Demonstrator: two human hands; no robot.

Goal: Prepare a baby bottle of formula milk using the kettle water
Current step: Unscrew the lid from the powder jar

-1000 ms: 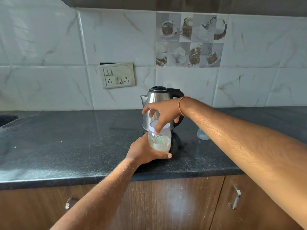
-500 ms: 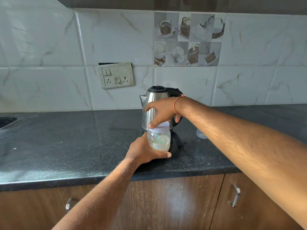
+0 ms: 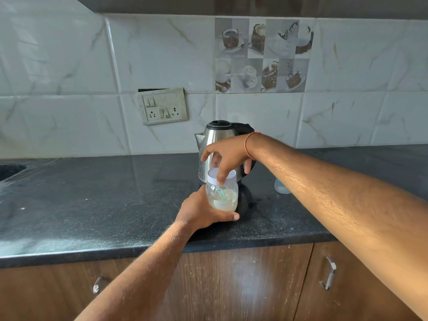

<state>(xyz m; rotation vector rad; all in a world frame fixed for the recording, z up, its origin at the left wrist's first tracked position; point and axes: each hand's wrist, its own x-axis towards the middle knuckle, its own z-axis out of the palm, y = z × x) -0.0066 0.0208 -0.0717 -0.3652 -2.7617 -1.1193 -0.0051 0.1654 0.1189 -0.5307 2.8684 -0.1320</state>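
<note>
Black granite countertop [image 3: 92, 205] runs beneath a marble-tiled wall, with wooden cabinet doors [image 3: 243, 281] below. At its centre stands a clear formula jar [image 3: 221, 196] with a white lid [image 3: 221, 176]; pale powder and a green scoop [image 3: 220, 193] show through the wall. The left hand [image 3: 203, 210] wraps the jar's lower half, fingers curled round it, probably to brace it against turning. The right hand [image 3: 225, 156] reaches down from above, its fingertips [image 3: 220, 181] curled over the lid's rim; this grip suits twisting the lid, though whether it is being loosened or tightened cannot be told.

Directly behind the jar, and partly hidden by the right hand, stands the steel kettle [image 3: 214, 140] with its black lid closed and spout facing left. The baby bottle [image 3: 282, 186] stands to the right, near the kettle and mostly masked by the right forearm; only its lower part shows, so its contents cannot be judged. A switch-and-socket plate [image 3: 163, 106] is mounted on the wall above. The kettle stands so close behind the jar that a lifted lid could knock it.
</note>
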